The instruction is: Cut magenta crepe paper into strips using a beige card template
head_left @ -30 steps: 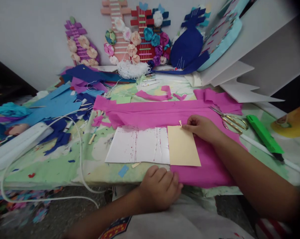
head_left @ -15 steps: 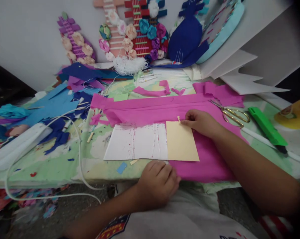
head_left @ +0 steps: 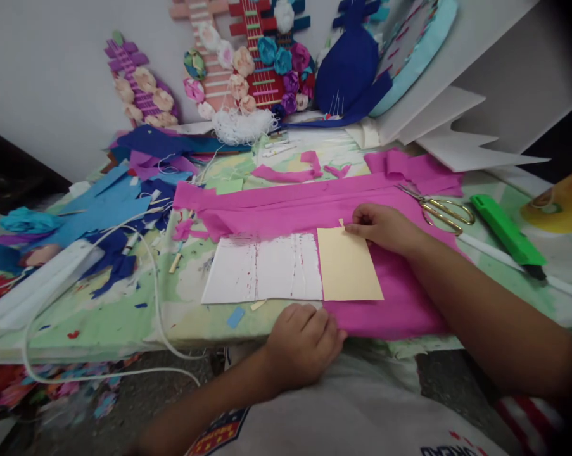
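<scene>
My right hand (head_left: 378,229) is closed in a pinch at the top edge of a cream paper rectangle (head_left: 349,269), with a small cream paper strip (head_left: 341,223) at its fingertips. The rectangle lies on a bright pink sheet (head_left: 394,297). Directly left of it sits a white board piece (head_left: 266,269), marked with pink smears and shiny lines. At the table's front edge my left hand (head_left: 305,345) rests with curled fingers, just below the white piece. The inside of that hand is hidden.
Gold-handled scissors (head_left: 444,212) and a green cutter (head_left: 508,231) lie at the right. At the left are a white power strip (head_left: 45,282), its looping cable (head_left: 157,304) and blue scraps (head_left: 100,196). Flower-decorated guitar shapes (head_left: 261,57) lean on the wall.
The view has shifted slightly. Both hands keep nearly the same places and poses, and the cream rectangle and white piece stay side by side.
</scene>
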Available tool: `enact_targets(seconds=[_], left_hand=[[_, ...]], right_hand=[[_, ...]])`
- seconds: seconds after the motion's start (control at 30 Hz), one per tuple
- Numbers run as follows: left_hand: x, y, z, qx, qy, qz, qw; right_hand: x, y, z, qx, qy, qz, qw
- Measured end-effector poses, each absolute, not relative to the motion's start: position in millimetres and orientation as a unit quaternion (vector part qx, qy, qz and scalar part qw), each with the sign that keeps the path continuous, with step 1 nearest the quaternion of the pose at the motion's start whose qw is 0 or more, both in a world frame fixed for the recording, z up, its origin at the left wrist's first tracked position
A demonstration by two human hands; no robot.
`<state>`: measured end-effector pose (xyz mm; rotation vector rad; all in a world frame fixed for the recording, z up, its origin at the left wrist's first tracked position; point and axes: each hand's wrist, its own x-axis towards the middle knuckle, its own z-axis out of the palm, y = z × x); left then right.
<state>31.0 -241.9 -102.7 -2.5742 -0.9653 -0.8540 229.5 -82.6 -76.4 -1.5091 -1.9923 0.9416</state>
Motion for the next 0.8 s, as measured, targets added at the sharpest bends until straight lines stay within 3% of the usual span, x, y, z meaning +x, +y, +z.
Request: enact_targets(seconds=[0.43,0.8], left_hand=[[31,-246,-104,-0.868,-0.350,-0.327,0.130],[38,-241,-99,-0.888,-0.370,-0.259,0.086]], right_hand=[[228,-86,-75,-0.564,-0.723,0.318,0.241],[225,-90,-67,-0.575,-0.756,0.233,0.210]])
